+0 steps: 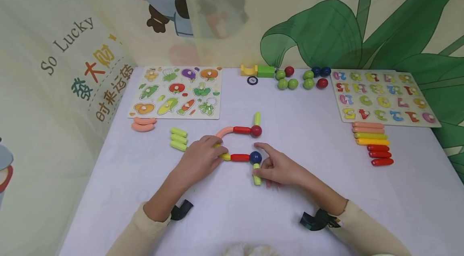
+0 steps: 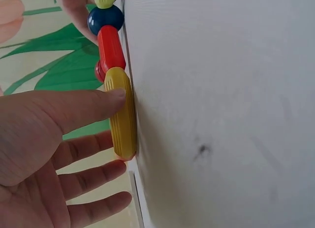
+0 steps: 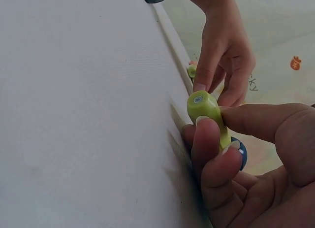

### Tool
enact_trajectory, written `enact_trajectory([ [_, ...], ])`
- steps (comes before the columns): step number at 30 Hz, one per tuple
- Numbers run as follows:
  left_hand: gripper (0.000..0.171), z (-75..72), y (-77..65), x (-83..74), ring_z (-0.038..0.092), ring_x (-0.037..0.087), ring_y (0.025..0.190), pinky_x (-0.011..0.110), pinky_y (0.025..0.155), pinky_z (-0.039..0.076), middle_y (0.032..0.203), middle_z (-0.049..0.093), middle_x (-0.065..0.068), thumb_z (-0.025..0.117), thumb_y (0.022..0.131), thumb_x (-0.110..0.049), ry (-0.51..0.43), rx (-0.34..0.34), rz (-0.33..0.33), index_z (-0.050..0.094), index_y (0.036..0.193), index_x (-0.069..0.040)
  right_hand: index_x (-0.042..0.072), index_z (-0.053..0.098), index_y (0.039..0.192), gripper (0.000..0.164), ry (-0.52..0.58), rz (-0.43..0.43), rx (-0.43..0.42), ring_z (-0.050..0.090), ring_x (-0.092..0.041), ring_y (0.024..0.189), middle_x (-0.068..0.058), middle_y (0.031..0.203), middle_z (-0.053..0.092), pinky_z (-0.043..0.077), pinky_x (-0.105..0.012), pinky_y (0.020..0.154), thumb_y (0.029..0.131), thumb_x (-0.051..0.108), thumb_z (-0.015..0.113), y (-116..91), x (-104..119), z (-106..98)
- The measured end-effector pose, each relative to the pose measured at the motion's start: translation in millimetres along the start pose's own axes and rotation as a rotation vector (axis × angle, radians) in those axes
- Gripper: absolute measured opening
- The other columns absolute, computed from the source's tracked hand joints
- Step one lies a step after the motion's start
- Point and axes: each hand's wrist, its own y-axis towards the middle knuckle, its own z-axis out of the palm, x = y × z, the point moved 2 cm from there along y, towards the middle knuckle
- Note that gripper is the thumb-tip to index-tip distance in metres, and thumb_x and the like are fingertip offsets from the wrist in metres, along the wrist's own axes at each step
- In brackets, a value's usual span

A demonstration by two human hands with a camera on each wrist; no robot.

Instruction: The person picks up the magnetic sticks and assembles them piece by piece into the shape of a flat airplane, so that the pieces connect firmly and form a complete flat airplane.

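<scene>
My left hand [image 1: 201, 157] pinches a yellow curved rod [image 2: 122, 127] between thumb and fingers, near the table surface. A red rod [image 1: 240, 157] joins it to a blue ball [image 1: 255, 157], from which a light green rod [image 1: 257, 180] points toward me. Thumb and fingers of my right hand [image 1: 284, 168] pinch that green rod, and its index finger extends past the ball. Above, a pink curved rod [image 1: 224, 130] leads to another red rod [image 1: 241, 130], a red ball [image 1: 256, 131] and an upright light green rod [image 1: 257, 118]. My left fingers hide where the curved rods meet.
Several light green rods [image 1: 178, 139] and two pink curved pieces [image 1: 143, 128] lie left. A vegetable puzzle board [image 1: 163, 90] and number board [image 1: 384, 96] stand at the back, with green balls [image 1: 293, 83] and blocks [image 1: 266, 71] between. Coloured rods [image 1: 371, 136] lie right.
</scene>
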Motion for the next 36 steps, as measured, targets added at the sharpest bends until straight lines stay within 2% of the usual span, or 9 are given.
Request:
enact_trajectory([
  [6, 0.029, 0.2, 4.9, 1.6, 0.045, 0.017, 0.110, 0.031, 0.083, 0.045, 0.113, 0.056, -0.001, 0.073, 0.076, -0.028, -0.007, 0.018, -0.014, 0.068, 0.104, -0.026, 0.025, 0.035, 0.134, 0.063, -0.001, -0.046, -0.010, 0.056, -0.024, 0.049, -0.007, 0.066, 0.061, 0.046, -0.034, 0.046, 0.080, 0.031, 0.068, 2, 1, 0],
  [14, 0.029, -0.3, 10.6, 7.2, 0.050, 0.015, 0.100, 0.029, 0.078, 0.047, 0.111, 0.056, -0.001, 0.074, 0.075, -0.027, -0.041, 0.010, -0.029, 0.069, 0.104, -0.024, 0.026, 0.044, 0.128, 0.052, -0.054, -0.112, -0.028, 0.055, -0.024, 0.047, -0.005, 0.066, 0.062, 0.046, -0.036, 0.043, 0.082, 0.041, 0.063, 7, 3, -7],
  [16, 0.029, -0.5, 11.2, 8.0, 0.050, 0.015, 0.100, 0.029, 0.078, 0.047, 0.112, 0.056, 0.000, 0.074, 0.075, -0.027, -0.058, 0.017, -0.034, 0.069, 0.103, -0.024, 0.025, 0.047, 0.125, 0.048, -0.107, -0.133, -0.101, 0.054, -0.021, 0.050, -0.002, 0.069, 0.061, 0.046, -0.034, 0.044, 0.083, 0.042, 0.061, 11, 3, -15],
  [18, 0.029, -0.6, 11.7, 8.4, 0.049, 0.016, 0.102, 0.030, 0.080, 0.046, 0.113, 0.055, 0.000, 0.074, 0.075, -0.027, -0.065, 0.025, -0.035, 0.069, 0.103, -0.024, 0.024, 0.047, 0.125, 0.047, -0.183, -0.162, -0.218, 0.053, -0.019, 0.055, 0.001, 0.075, 0.060, 0.046, -0.032, 0.047, 0.083, 0.040, 0.062, 15, 5, -26],
  [21, 0.027, -0.6, 12.2, 8.3, 0.048, 0.016, 0.106, 0.030, 0.084, 0.045, 0.114, 0.056, 0.000, 0.074, 0.075, -0.026, -0.066, 0.028, -0.026, 0.069, 0.102, -0.023, 0.025, 0.041, 0.132, 0.057, -0.345, -0.209, -0.395, 0.052, -0.014, 0.066, 0.002, 0.090, 0.056, 0.047, -0.027, 0.054, 0.082, 0.035, 0.065, 23, 9, -42],
  [23, 0.027, -0.4, 12.5, 7.9, 0.047, 0.016, 0.108, 0.031, 0.086, 0.044, 0.114, 0.056, 0.000, 0.073, 0.076, -0.027, -0.066, 0.029, -0.015, 0.069, 0.102, -0.023, 0.025, 0.038, 0.135, 0.062, -0.447, -0.237, -0.455, 0.051, -0.013, 0.072, 0.000, 0.099, 0.054, 0.047, -0.026, 0.058, 0.081, 0.032, 0.067, 29, 12, -49],
  [27, 0.026, -0.3, 12.9, 6.2, 0.047, 0.016, 0.108, 0.031, 0.086, 0.043, 0.113, 0.056, -0.001, 0.073, 0.076, -0.027, -0.072, 0.035, -0.002, 0.069, 0.102, -0.024, 0.022, 0.049, 0.130, 0.053, -0.563, -0.272, -0.439, 0.049, -0.013, 0.078, -0.001, 0.101, 0.053, 0.047, -0.025, 0.062, 0.081, 0.027, 0.068, 42, 17, -58],
  [30, 0.026, 0.0, 14.0, 4.6, 0.047, 0.016, 0.108, 0.030, 0.085, 0.044, 0.112, 0.057, -0.002, 0.072, 0.076, -0.028, -0.059, 0.039, 0.003, 0.069, 0.102, -0.025, 0.020, 0.057, 0.122, 0.043, -0.584, -0.260, -0.404, 0.049, -0.013, 0.081, 0.002, 0.097, 0.055, 0.047, -0.026, 0.067, 0.081, 0.022, 0.068, 51, 20, -63],
  [36, 0.026, -0.9, 18.6, 2.9, 0.047, 0.016, 0.106, 0.029, 0.083, 0.044, 0.110, 0.057, -0.003, 0.072, 0.077, -0.029, -0.028, 0.038, 0.000, 0.069, 0.103, -0.025, 0.018, 0.058, 0.121, 0.039, -0.617, -0.227, -0.387, 0.049, -0.014, 0.083, 0.003, 0.096, 0.057, 0.046, -0.028, 0.071, 0.082, 0.019, 0.066, 62, 26, -71],
])
